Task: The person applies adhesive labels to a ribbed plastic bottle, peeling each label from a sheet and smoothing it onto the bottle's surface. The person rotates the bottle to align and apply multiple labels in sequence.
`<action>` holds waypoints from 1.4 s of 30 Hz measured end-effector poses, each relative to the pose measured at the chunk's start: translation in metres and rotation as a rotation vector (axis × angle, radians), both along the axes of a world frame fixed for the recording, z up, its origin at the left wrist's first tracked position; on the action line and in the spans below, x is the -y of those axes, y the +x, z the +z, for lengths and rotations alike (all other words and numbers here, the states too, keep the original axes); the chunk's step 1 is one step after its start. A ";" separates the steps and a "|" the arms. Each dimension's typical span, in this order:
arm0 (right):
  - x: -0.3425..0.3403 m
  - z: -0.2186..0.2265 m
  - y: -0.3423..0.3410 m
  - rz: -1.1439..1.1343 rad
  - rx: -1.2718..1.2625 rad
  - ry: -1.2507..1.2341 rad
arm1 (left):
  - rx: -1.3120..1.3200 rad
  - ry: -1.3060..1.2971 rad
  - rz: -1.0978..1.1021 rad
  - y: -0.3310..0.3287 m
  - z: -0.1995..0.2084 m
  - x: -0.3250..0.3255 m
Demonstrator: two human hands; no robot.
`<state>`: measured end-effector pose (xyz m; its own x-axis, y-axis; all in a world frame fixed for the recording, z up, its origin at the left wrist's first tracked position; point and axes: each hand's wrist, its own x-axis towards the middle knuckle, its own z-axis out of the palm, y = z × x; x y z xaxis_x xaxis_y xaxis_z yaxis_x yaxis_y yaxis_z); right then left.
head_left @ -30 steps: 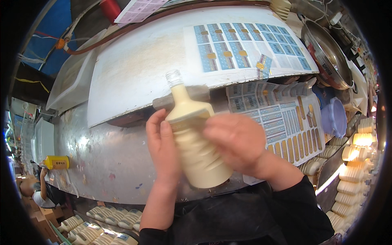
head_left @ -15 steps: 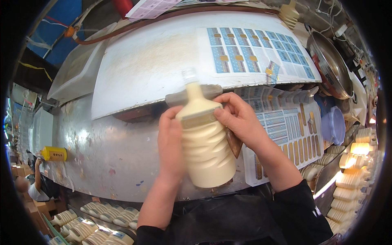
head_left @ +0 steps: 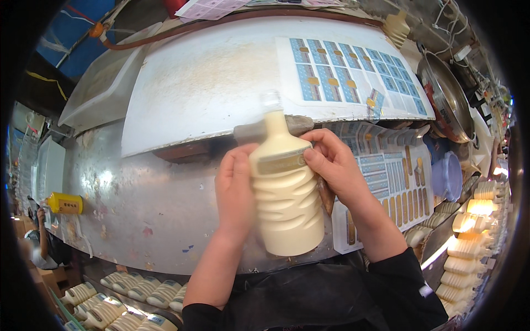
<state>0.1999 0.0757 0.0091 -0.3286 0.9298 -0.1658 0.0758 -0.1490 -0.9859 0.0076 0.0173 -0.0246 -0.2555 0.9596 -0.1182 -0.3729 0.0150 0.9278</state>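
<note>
A cream bottle (head_left: 290,215) with wavy ridges and a clear neck lies tilted in front of me, its neck pointing away. A gold and grey label strip (head_left: 280,162) crosses its shoulder. My left hand (head_left: 234,185) is closed against the bottle's left side, slightly blurred. With the thumb on the label's right end, my right hand (head_left: 338,165) grips the bottle's right shoulder. A brown flat, pointed piece (head_left: 327,197) sticks out below the right hand; its upper part is hidden. Behind the bottle's neck sits a grey block (head_left: 249,132).
A white board (head_left: 187,83) carries a blue and gold label sheet (head_left: 342,63). More label sheets (head_left: 381,182) lie at right, beside a purple bucket (head_left: 447,176) and metal pan (head_left: 450,99). Rows of cream bottles (head_left: 466,248) stand right and lower left. A person (head_left: 41,245) is at far left.
The view has shifted slightly, and the bottle with both hands appears a little further right. Both hands keep their hold, with the right thumb still at the label's right end.
</note>
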 end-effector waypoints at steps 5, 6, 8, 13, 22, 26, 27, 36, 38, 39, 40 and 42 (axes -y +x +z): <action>-0.001 -0.001 0.003 0.035 0.001 -0.016 | -0.014 0.111 -0.023 0.004 -0.001 0.005; 0.000 -0.001 0.003 0.033 -0.002 -0.017 | -0.057 0.098 -0.020 0.006 -0.002 0.004; 0.000 -0.001 0.003 0.032 -0.007 -0.019 | -0.144 0.073 -0.011 0.009 -0.003 0.001; 0.001 -0.003 0.003 0.016 -0.010 -0.017 | -0.015 0.038 -0.021 0.008 0.000 0.002; 0.005 -0.004 -0.004 -0.071 -0.078 -0.003 | -0.069 0.053 0.001 0.009 0.003 0.002; 0.007 -0.003 -0.004 -0.077 -0.079 -0.014 | -0.006 0.076 0.005 0.010 0.000 0.003; 0.006 -0.001 0.002 -0.093 -0.097 -0.030 | 0.019 0.059 -0.007 0.009 0.000 0.003; 0.034 0.035 -0.017 -0.069 0.574 1.207 | 0.109 0.021 0.021 0.012 0.010 0.005; 0.043 0.042 -0.030 0.153 0.595 1.396 | 0.188 -0.035 0.005 0.006 0.005 0.006; 0.045 0.047 -0.034 0.122 0.626 1.425 | 0.262 -0.042 -0.001 0.005 0.007 0.006; 0.046 0.050 -0.038 0.093 0.654 1.455 | 0.336 -0.049 -0.004 0.003 0.011 0.007; 0.048 0.050 -0.047 0.131 0.678 1.469 | 0.374 -0.045 -0.008 0.001 0.012 0.008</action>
<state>0.1531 0.0279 0.0591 -0.6542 0.3824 0.6526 0.4687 0.8821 -0.0470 0.0083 0.0091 -0.0125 -0.1788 0.9532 -0.2440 -0.6856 0.0572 0.7257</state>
